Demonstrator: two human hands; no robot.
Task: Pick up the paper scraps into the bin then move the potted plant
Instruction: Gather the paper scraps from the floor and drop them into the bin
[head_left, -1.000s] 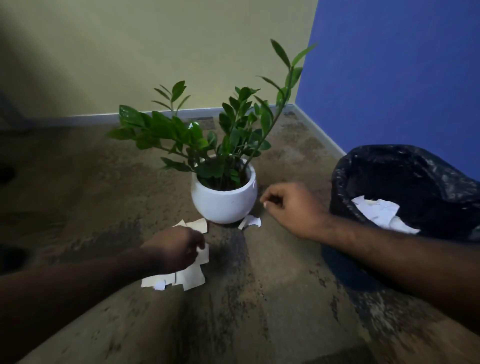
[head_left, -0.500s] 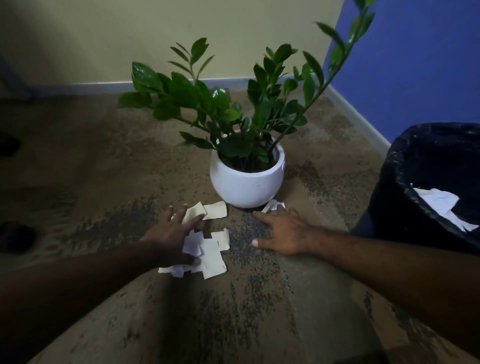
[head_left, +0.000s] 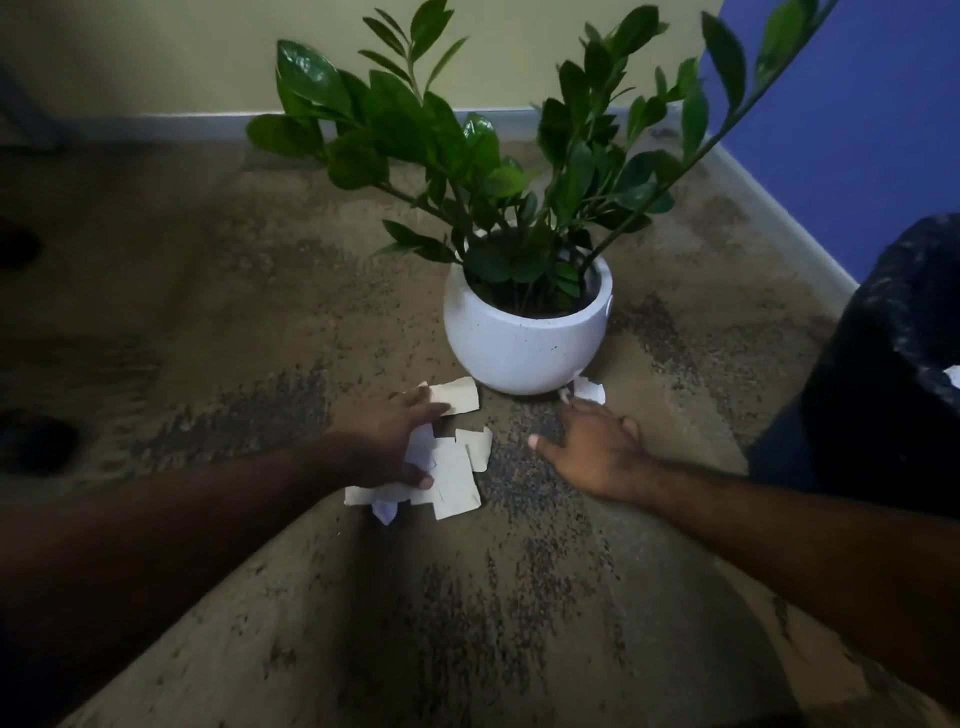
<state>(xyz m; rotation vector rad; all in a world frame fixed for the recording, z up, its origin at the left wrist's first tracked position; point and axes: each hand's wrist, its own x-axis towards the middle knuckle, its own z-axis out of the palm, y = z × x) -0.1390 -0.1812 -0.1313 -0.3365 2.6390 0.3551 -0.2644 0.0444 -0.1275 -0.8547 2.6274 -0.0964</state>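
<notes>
A leafy green plant grows in a round white pot (head_left: 524, 348) standing on the carpet. Several white paper scraps (head_left: 457, 467) lie on the floor just in front of the pot. My left hand (head_left: 384, 447) lies spread over that pile, fingers touching the top scrap, thumb pressing a lower one. One small scrap (head_left: 589, 391) sits at the pot's right base. My right hand (head_left: 592, 452) rests flat on the carpet with its fingertips at that scrap, holding nothing. The bin (head_left: 893, 364), lined with a black bag, stands at the right edge with white paper inside.
A yellow wall (head_left: 208, 52) with a pale skirting board runs behind the plant, meeting a blue wall (head_left: 857, 104) at the right corner. Dark shapes (head_left: 31, 441) sit at the left edge of the mottled brown carpet.
The view has dropped closer to the floor. My left hand opened and spread over the scraps. My right hand came down onto the carpet and reached forward to the small scrap by the pot.
</notes>
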